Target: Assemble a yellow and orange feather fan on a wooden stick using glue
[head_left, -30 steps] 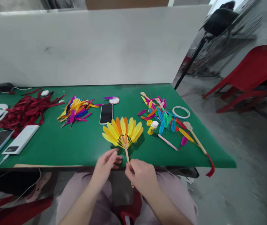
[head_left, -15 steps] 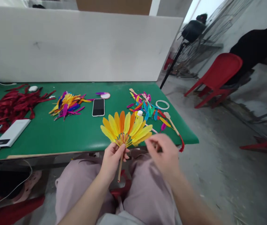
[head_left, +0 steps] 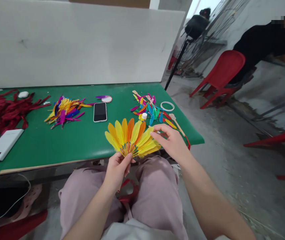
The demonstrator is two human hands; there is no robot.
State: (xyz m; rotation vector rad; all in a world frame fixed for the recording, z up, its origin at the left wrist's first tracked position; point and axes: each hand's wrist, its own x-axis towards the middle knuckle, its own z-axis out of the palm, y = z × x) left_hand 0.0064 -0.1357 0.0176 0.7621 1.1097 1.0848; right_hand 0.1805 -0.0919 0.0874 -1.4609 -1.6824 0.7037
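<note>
one yellow feather (head_left: pixel 144 137) now pinched by right hand (head_left: pixel 171 141)

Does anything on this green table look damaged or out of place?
Yes: the green table shows a bare tan strip along its near edge at left, perhaps where its covering has worn away. At right, a red tassel droops over the edge.

- Phone (head_left: pixel 100 112), screen dark, on green table (head_left: pixel 82 143)
- White power bank (head_left: pixel 6 144), far left
- White board (head_left: pixel 82 43) along the back
- Red chair (head_left: pixel 226 71), right, with person in black (head_left: pixel 259 46)
</note>
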